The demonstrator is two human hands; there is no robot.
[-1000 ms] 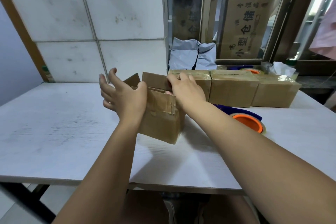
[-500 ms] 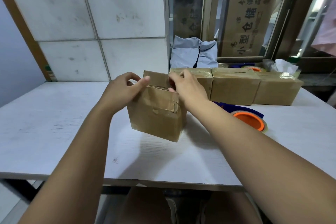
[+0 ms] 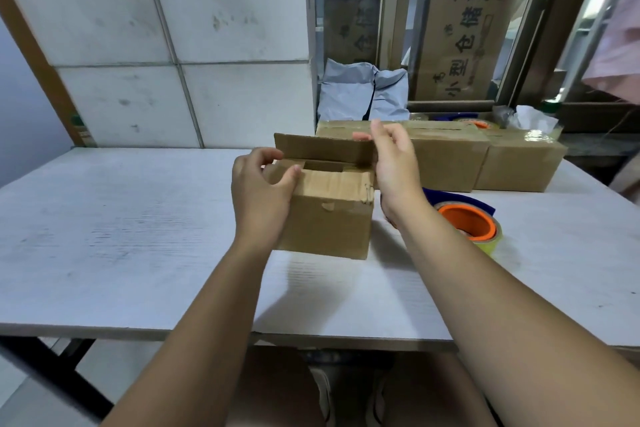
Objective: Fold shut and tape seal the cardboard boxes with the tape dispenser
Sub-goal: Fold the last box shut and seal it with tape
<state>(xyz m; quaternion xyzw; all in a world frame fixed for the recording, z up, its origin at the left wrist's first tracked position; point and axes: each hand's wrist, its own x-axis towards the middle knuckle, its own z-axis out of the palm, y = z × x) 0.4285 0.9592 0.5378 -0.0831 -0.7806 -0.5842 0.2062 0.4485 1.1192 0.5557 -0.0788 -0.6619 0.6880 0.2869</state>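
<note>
The open cardboard box (image 3: 325,218) sits on the white bench (image 3: 121,236) about mid-width, well back from the near edge. Its rear flap (image 3: 325,149) stands upright, the near flap is folded down flat, and a dark gap shows between them. The left hand (image 3: 259,198) grips the box's left end, thumb on the near flap and fingers curled over the side. The right hand (image 3: 391,163) is at the rear flap's right end, fingers loose and spread, the index fingertip at the flap's top edge and closed round nothing.

Just right of the box, partly behind the right forearm, the blue tape dispenser (image 3: 465,222) lies on the bench with its orange-cored roll facing up. Directly behind the box, a row of taped boxes (image 3: 446,156) runs to the right, close to the upright flap. The bench to the left of the box is broad bare surface up to the tiled wall (image 3: 156,45).

Grey poly mailers (image 3: 360,90) lean behind the row, and a large printed carton (image 3: 464,35) stands beyond the window frame.
</note>
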